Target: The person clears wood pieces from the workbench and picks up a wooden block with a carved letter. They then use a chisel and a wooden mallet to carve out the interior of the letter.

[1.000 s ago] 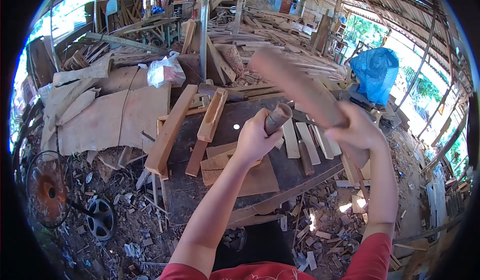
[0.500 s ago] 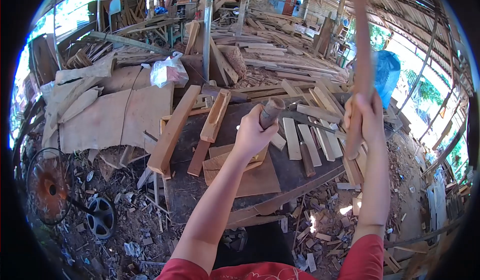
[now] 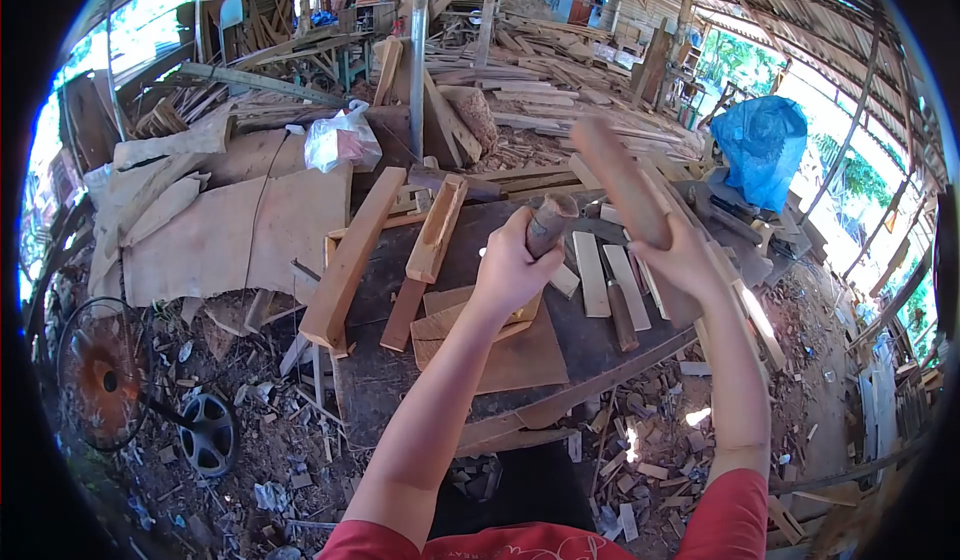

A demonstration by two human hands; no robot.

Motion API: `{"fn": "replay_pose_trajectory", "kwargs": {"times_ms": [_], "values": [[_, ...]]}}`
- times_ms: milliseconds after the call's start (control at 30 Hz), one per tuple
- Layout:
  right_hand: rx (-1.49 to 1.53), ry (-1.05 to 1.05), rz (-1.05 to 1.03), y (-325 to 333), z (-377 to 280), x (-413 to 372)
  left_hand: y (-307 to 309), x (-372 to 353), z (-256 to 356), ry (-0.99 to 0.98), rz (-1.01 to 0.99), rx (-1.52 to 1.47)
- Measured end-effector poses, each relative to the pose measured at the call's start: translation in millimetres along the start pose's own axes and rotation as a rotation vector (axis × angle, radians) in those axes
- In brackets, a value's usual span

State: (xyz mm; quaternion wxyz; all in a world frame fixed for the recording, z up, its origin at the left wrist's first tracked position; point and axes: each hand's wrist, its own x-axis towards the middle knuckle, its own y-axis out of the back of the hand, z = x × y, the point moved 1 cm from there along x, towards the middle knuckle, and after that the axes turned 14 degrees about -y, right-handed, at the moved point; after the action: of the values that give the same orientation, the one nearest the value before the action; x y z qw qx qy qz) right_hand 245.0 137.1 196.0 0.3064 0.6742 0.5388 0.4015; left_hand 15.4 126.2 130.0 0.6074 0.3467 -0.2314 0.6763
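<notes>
My left hand (image 3: 510, 270) is closed around the thick, worn wooden handle (image 3: 550, 222) of what looks like a chisel. Its lower end is hidden by the hand. Below that hand, a light wooden block (image 3: 440, 328) lies on a flat brown board (image 3: 520, 360). My right hand (image 3: 685, 265) grips a wooden club (image 3: 615, 170), blurred and tilted with its top toward the left, just right of the chisel handle and apart from it. Another handled tool (image 3: 620, 320) rests on the workbench (image 3: 380, 390) among pale wood strips (image 3: 592, 275).
At the bench's left lie a long beam (image 3: 350, 260) and a hollowed wooden piece (image 3: 436, 228). A metal post (image 3: 418, 70) rises behind. A blue plastic sheet (image 3: 762, 150) hangs at right. A fan (image 3: 105, 375) stands at left, with wood scraps across the ground.
The club in my right hand has swung down and leftward from upright, coming closer to the chisel handle. My left hand stays in nearly the same place.
</notes>
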Motion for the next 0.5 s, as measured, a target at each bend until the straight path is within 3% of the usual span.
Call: {"fn": "replay_pose_trajectory", "kwargs": {"times_ms": [67, 200, 333, 500], "values": [[-0.002, 0.068, -0.060, -38, 34, 22, -2, 0, 0, -0.033, 0.009, 0.010], [-0.300, -0.116, -0.060, -106, 58, 34, 0, 0, 5, -0.009, -0.009, 0.029], [-0.567, -0.127, -0.185, -137, 44, 29, 1, -1, 3, -0.030, -0.003, 0.031], [-0.581, -0.150, -0.181, -150, 42, 31, -4, -2, -6, -0.042, 0.022, 0.008]]}}
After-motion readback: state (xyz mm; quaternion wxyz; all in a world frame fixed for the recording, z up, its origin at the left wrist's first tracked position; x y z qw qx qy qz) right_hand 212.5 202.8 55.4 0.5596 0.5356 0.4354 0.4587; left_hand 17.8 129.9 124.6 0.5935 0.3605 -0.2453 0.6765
